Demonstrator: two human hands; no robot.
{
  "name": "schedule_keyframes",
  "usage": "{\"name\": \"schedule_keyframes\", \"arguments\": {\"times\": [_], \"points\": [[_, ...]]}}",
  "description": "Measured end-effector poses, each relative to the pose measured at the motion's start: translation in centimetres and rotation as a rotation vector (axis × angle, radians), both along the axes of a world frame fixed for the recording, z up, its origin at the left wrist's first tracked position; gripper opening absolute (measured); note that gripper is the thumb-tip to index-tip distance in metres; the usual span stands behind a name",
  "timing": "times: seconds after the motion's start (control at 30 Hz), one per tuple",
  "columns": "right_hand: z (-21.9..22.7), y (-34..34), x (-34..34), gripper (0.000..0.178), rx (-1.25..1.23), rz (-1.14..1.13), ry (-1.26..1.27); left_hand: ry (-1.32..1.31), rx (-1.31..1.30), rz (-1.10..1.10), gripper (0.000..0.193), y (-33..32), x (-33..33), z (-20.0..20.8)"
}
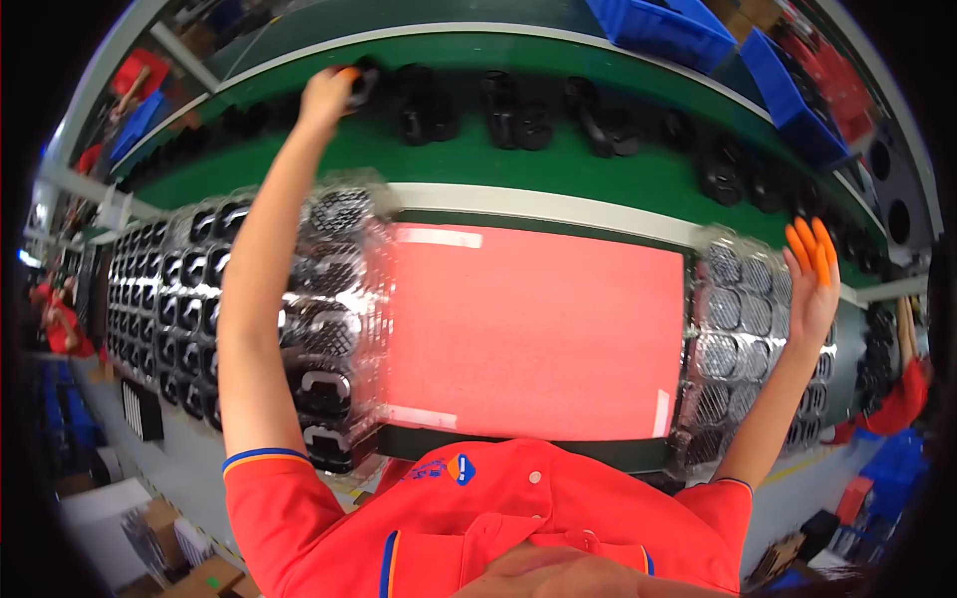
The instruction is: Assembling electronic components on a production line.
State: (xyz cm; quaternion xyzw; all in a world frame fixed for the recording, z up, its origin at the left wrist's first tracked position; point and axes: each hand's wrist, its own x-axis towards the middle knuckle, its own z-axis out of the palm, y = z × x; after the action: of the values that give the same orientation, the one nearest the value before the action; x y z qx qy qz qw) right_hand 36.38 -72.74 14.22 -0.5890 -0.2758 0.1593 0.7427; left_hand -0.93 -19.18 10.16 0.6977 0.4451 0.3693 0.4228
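Note:
My left hand [327, 97] reaches far out over the green conveyor belt, an orange cover on a fingertip. Its fingers are closed at the edge of a black molded plastic part [366, 86], somewhat blurred by motion. My right hand [815, 274] is raised above the clear plastic trays [740, 349] on the right, fingers stretched out in orange finger covers, holding nothing. Between my arms lies a pink work mat [533, 334] with strips of white tape at its corners. Clear trays of black parts [324, 329] stand on the left, partly hidden by my left forearm.
More black parts [513, 112] lie spaced along the green belt [618, 174], behind a pale rail [543, 203]. Blue bins [668, 32] stand on the far side. Other people in red shirts [902, 399] are at both sides. Cartons [204, 578] sit low at the left.

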Motion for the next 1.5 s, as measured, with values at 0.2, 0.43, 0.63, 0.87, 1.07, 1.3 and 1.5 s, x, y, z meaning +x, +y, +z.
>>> {"name": "schedule_keyframes", "arguments": {"times": [0.2, 0.43, 0.63, 0.87, 1.07, 1.3, 1.5], "points": [[-4.7, -22.6, 0.9, 0.037, -0.962, -0.513, -0.377, 0.443, -0.203, -0.092, 0.031, 10.6, -4.3, -7.1], [-6.1, -28.9, -4.9, 0.076, -1.134, -0.337, -0.299, 0.712, -0.006, -0.111, 0.054, 17.4, -10.9, -6.5], [-6.5, -25.3, -4.5, 0.056, -1.262, -0.186, -0.908, 0.86, 0.419, -0.087, 0.053, 8.0, -18.2, 0.4], [-7.0, -28.9, 4.0, 0.03, -0.367, -0.306, -0.34, 0.914, 0.38, 0.047, 0.059, 0.7, -25.0, 0.1], [-4.6, -9.2, 1.7, 0.044, -0.142, 0.033, 0.139, 1.128, 0.57, 0.286, 0.067, -1.6, -28.7, -1.5], [-4.6, 6.5, -7.1, 0.044, -0.061, 0.469, 0.383, 1.375, 0.626, 0.395, 0.036, -6.9, -22.6, 3.8], [-4.5, 13.3, -14.0, 0.044, -0.025, 0.688, 0.494, 0.031, 0.142, 0.427, 0.033, -3.0, -23.8, 4.0]]}}
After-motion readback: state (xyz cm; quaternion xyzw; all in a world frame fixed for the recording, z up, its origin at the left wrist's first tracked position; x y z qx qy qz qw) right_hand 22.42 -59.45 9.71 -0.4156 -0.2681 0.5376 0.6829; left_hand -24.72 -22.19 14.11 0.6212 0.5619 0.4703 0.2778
